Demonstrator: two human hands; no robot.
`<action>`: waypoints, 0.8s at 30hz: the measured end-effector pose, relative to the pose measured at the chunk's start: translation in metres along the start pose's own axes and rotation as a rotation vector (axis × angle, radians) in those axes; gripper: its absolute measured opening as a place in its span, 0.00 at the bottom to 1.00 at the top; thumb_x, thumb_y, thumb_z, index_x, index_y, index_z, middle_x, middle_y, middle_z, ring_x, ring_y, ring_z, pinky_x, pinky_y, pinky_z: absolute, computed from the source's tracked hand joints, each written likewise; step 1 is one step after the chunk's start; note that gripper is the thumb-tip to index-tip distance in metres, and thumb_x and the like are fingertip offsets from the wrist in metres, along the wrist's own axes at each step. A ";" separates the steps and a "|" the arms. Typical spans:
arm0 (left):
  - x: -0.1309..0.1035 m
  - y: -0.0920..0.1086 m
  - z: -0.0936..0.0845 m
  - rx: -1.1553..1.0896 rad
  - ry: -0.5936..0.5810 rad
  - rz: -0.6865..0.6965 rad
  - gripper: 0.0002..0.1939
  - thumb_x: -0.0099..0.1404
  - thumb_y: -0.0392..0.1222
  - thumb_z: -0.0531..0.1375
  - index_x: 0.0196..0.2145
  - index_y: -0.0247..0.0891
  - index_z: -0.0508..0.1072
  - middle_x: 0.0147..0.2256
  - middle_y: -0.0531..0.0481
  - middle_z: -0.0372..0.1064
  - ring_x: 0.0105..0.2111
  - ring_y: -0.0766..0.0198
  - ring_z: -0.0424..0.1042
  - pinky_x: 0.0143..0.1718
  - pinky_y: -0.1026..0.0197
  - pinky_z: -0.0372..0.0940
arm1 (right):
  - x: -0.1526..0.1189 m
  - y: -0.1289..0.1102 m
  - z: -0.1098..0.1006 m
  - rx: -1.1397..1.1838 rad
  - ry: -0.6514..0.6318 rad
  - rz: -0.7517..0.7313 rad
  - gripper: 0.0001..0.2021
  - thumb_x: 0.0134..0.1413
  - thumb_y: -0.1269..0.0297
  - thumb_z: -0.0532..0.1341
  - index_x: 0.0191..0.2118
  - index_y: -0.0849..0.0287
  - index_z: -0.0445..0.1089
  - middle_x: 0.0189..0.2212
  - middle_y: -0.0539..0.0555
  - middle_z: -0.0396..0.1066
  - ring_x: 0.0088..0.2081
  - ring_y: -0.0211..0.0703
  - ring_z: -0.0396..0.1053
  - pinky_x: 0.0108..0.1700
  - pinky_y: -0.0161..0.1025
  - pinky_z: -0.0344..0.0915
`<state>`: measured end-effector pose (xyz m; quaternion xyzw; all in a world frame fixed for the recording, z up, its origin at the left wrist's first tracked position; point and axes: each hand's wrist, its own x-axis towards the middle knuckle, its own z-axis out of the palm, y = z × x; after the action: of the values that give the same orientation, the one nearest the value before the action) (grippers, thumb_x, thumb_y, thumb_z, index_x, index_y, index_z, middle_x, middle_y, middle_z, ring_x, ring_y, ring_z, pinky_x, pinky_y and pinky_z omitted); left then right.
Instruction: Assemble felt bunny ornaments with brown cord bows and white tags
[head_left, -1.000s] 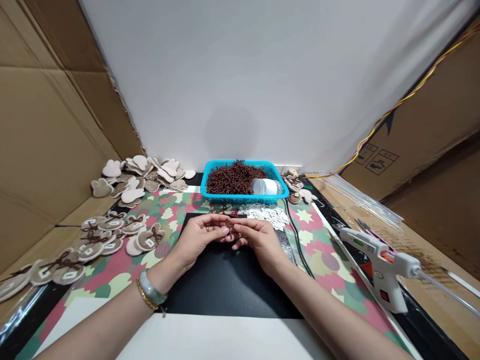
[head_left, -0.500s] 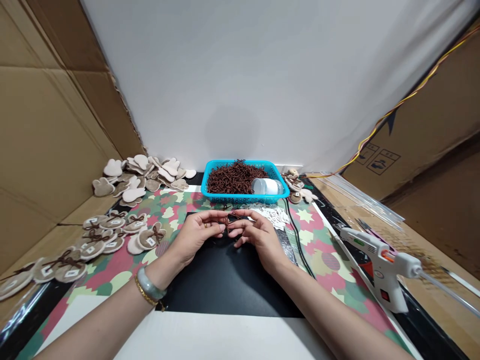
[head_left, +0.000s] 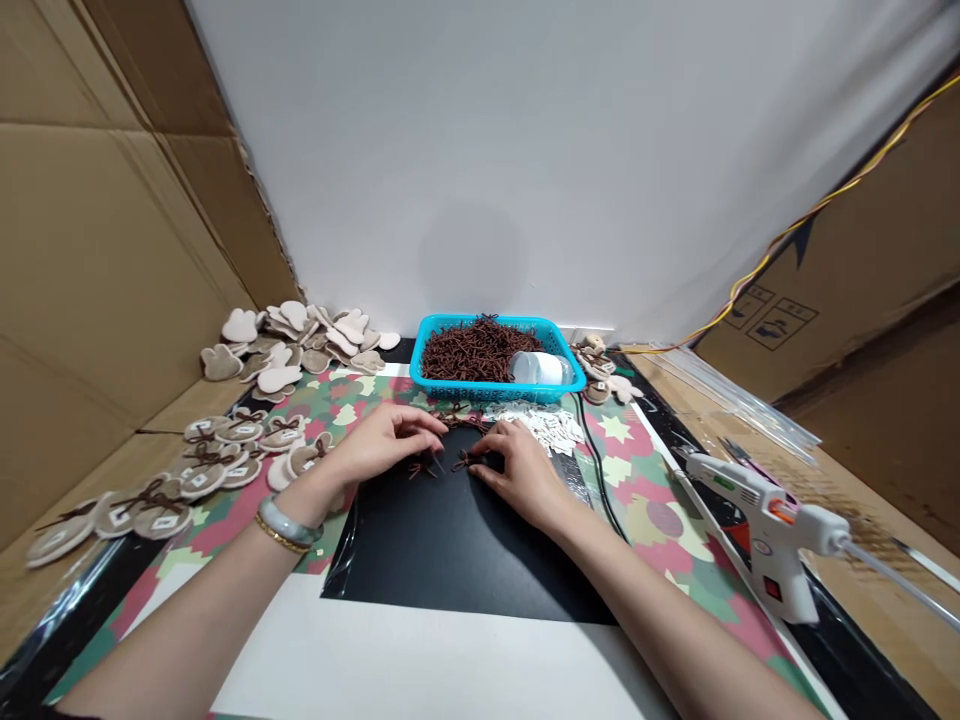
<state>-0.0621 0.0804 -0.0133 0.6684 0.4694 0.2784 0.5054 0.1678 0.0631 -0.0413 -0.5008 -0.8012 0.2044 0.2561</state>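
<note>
My right hand [head_left: 517,470] rests low over the black mat [head_left: 472,560], thumb and fingers closed on a small brown cord bow [head_left: 463,461]. To its left, my left hand [head_left: 386,442] hovers with loosely curved fingers and appears to hold nothing. Another brown bow [head_left: 420,468] lies on the mat just below those fingers. More brown bows [head_left: 454,418] lie along the mat's far edge, partly hidden by both hands. Beyond them a blue basket [head_left: 495,390] holds a heap of brown bows [head_left: 480,350] and a clear jar [head_left: 536,368] on its side.
Small white labels [head_left: 551,428] are scattered beside the mat. Felt animal-head shapes [head_left: 277,375] pile at back left; finished ones with bows [head_left: 202,475] lie nearer. A glue gun [head_left: 772,540] stands at right, and a black cable [head_left: 598,470] runs past the labels.
My hands have moved apart and down onto the mat from where they met over it. A bow now lies under my left hand, and my right fingers are on another. The view has shifted slightly.
</note>
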 end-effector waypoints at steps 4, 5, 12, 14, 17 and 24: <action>-0.003 0.005 0.001 0.220 0.004 0.083 0.12 0.60 0.43 0.63 0.39 0.36 0.81 0.37 0.44 0.80 0.35 0.57 0.76 0.36 0.60 0.66 | 0.002 0.003 0.005 0.017 -0.021 0.037 0.04 0.51 0.75 0.66 0.32 0.59 0.76 0.34 0.56 0.72 0.39 0.47 0.68 0.40 0.40 0.62; -0.002 0.006 0.001 0.276 0.074 0.096 0.11 0.60 0.42 0.63 0.38 0.36 0.81 0.36 0.44 0.80 0.34 0.57 0.75 0.34 0.60 0.65 | 0.002 0.003 0.005 0.023 -0.015 0.043 0.04 0.51 0.75 0.66 0.31 0.60 0.76 0.34 0.56 0.72 0.38 0.47 0.68 0.40 0.40 0.62; 0.000 0.003 0.009 0.283 0.189 0.187 0.10 0.58 0.42 0.63 0.36 0.37 0.82 0.32 0.46 0.78 0.26 0.64 0.68 0.27 0.63 0.60 | 0.001 -0.005 0.001 0.381 0.013 0.073 0.05 0.56 0.69 0.61 0.30 0.59 0.74 0.29 0.53 0.75 0.33 0.44 0.70 0.38 0.38 0.62; -0.001 0.002 0.016 0.228 0.156 0.162 0.13 0.57 0.43 0.64 0.39 0.37 0.81 0.30 0.47 0.77 0.24 0.65 0.65 0.25 0.64 0.59 | 0.001 -0.009 0.000 0.494 0.019 0.093 0.07 0.56 0.65 0.61 0.30 0.59 0.74 0.29 0.52 0.75 0.33 0.45 0.70 0.37 0.38 0.62; -0.002 0.002 0.025 0.160 0.119 0.128 0.15 0.56 0.44 0.65 0.40 0.35 0.81 0.24 0.50 0.74 0.21 0.67 0.63 0.23 0.65 0.56 | 0.001 -0.014 -0.002 0.577 0.036 0.105 0.08 0.55 0.61 0.62 0.29 0.59 0.74 0.28 0.52 0.75 0.33 0.45 0.70 0.37 0.38 0.62; -0.001 0.002 0.020 -0.033 0.177 0.124 0.19 0.57 0.38 0.61 0.46 0.34 0.78 0.38 0.41 0.79 0.31 0.61 0.74 0.31 0.62 0.65 | -0.001 -0.016 -0.001 0.498 0.111 0.058 0.06 0.56 0.65 0.62 0.29 0.58 0.73 0.29 0.52 0.75 0.34 0.45 0.70 0.39 0.39 0.62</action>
<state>-0.0450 0.0709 -0.0178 0.6607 0.4653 0.3748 0.4545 0.1570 0.0554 -0.0315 -0.4554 -0.6963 0.3748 0.4090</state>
